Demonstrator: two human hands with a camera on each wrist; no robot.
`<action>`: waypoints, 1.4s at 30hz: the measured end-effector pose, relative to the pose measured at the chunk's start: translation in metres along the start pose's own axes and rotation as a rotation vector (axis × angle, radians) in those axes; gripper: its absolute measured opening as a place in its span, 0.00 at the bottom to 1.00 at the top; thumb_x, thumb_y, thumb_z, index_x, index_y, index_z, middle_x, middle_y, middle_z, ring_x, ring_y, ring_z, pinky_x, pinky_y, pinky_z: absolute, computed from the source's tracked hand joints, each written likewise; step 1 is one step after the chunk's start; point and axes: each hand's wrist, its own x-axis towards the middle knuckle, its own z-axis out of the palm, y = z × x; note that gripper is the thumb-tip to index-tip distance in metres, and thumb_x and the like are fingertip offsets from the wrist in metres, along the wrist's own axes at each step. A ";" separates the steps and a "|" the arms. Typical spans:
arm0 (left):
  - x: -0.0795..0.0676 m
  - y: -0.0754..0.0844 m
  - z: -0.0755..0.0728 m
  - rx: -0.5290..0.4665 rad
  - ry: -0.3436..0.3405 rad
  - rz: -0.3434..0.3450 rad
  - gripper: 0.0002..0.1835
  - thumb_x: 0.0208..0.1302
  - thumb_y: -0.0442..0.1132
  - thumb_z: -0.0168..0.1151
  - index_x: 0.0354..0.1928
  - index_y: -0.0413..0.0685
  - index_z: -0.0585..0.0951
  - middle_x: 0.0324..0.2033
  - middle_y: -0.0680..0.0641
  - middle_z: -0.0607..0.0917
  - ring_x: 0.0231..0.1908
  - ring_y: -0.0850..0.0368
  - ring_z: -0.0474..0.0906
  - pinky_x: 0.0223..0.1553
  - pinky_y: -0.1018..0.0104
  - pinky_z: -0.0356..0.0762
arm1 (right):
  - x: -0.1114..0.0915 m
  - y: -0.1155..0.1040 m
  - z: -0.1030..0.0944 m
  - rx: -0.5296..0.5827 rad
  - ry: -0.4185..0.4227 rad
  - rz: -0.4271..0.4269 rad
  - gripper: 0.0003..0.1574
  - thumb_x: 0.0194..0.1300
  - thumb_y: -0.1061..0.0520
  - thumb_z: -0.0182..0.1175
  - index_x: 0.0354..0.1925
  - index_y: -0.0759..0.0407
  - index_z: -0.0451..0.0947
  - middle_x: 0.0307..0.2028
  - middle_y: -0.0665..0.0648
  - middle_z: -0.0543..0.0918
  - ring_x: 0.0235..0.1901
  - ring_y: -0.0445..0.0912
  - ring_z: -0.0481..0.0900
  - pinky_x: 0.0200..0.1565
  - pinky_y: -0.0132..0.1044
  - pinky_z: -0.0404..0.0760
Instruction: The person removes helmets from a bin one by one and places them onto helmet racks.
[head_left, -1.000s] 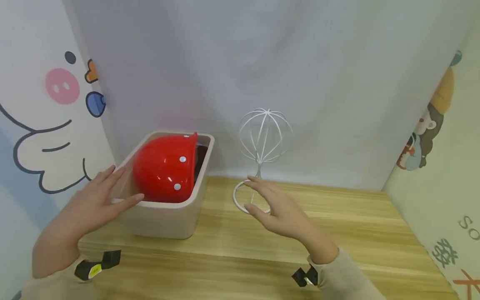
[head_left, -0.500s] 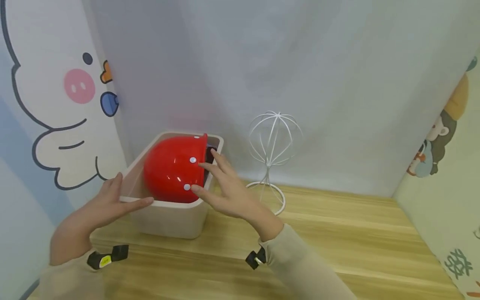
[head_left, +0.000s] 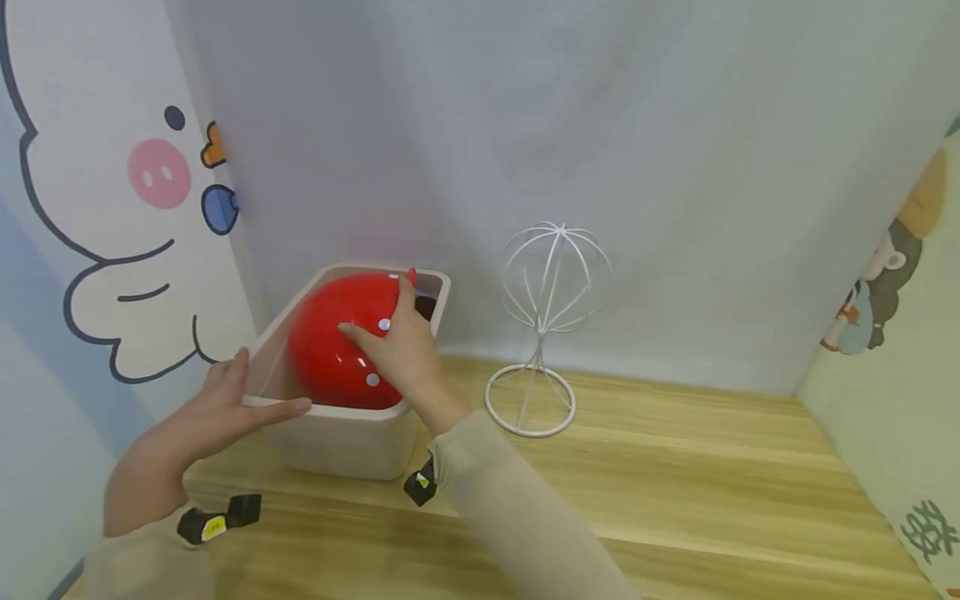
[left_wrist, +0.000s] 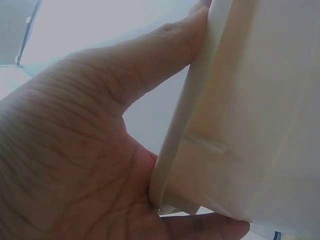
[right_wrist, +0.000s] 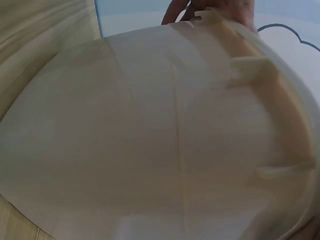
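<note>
A red hard hat [head_left: 333, 333] with white dots lies on its side in a beige plastic bin [head_left: 352, 458], its opening toward the right. My right hand [head_left: 412, 354] lies over the hat's open-edge side, thumb out across the shell, other fingertips hidden beyond the edge. At the bin's near left corner is my left hand [head_left: 206, 421], thumb along the front rim and fingers along the left side. The left wrist view shows its thumb and a finger touching the bin's rim and outer wall [left_wrist: 270, 125]. The right wrist view mostly shows the bin's outer wall [right_wrist: 140, 135].
A white wire hat stand [head_left: 530, 433] with a round base stands right of the bin on the wooden table [head_left: 675, 467]. A grey curtain [head_left: 637, 167] hangs behind. Walls with cartoon figures border both sides. Something dark [head_left: 425, 307] shows inside the bin beside the hat.
My right hand has moved left from in front of the wire stand onto the hard hat. The left hand has stayed at the bin's corner. The view has shifted slightly.
</note>
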 end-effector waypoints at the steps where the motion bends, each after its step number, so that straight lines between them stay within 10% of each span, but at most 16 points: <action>1: 0.000 0.000 0.000 0.004 -0.002 0.001 0.70 0.58 0.70 0.64 0.76 0.33 0.30 0.70 0.20 0.43 0.62 0.20 0.54 0.45 0.24 0.73 | 0.000 -0.001 0.002 -0.028 0.006 0.002 0.63 0.58 0.35 0.71 0.78 0.50 0.48 0.59 0.58 0.80 0.55 0.52 0.81 0.46 0.45 0.86; 10: 0.001 0.001 -0.006 0.015 -0.041 -0.025 0.72 0.57 0.72 0.62 0.75 0.32 0.28 0.71 0.18 0.38 0.64 0.15 0.49 0.45 0.22 0.71 | -0.002 0.000 0.006 0.011 0.058 -0.043 0.53 0.59 0.35 0.71 0.72 0.47 0.56 0.53 0.55 0.83 0.50 0.48 0.83 0.44 0.40 0.86; 18: -0.001 -0.004 -0.006 -0.056 -0.023 0.050 0.67 0.60 0.67 0.64 0.77 0.36 0.30 0.72 0.21 0.44 0.65 0.17 0.49 0.43 0.22 0.73 | -0.006 -0.002 -0.003 0.512 0.159 -0.176 0.43 0.58 0.38 0.72 0.67 0.35 0.63 0.61 0.43 0.73 0.58 0.43 0.75 0.45 0.38 0.85; 32: -0.009 -0.001 -0.011 -0.155 0.072 0.291 0.47 0.61 0.51 0.73 0.76 0.55 0.56 0.62 0.41 0.75 0.57 0.39 0.72 0.45 0.38 0.80 | -0.059 -0.006 -0.102 1.044 0.445 -0.555 0.35 0.64 0.41 0.69 0.60 0.56 0.70 0.57 0.62 0.75 0.56 0.59 0.78 0.55 0.52 0.81; 42: -0.012 -0.003 -0.022 0.028 0.038 0.108 0.61 0.63 0.62 0.66 0.76 0.28 0.41 0.65 0.20 0.56 0.60 0.27 0.57 0.50 0.28 0.68 | -0.055 0.010 -0.162 1.101 0.603 -0.637 0.36 0.63 0.43 0.71 0.60 0.61 0.72 0.51 0.66 0.79 0.48 0.59 0.82 0.53 0.50 0.83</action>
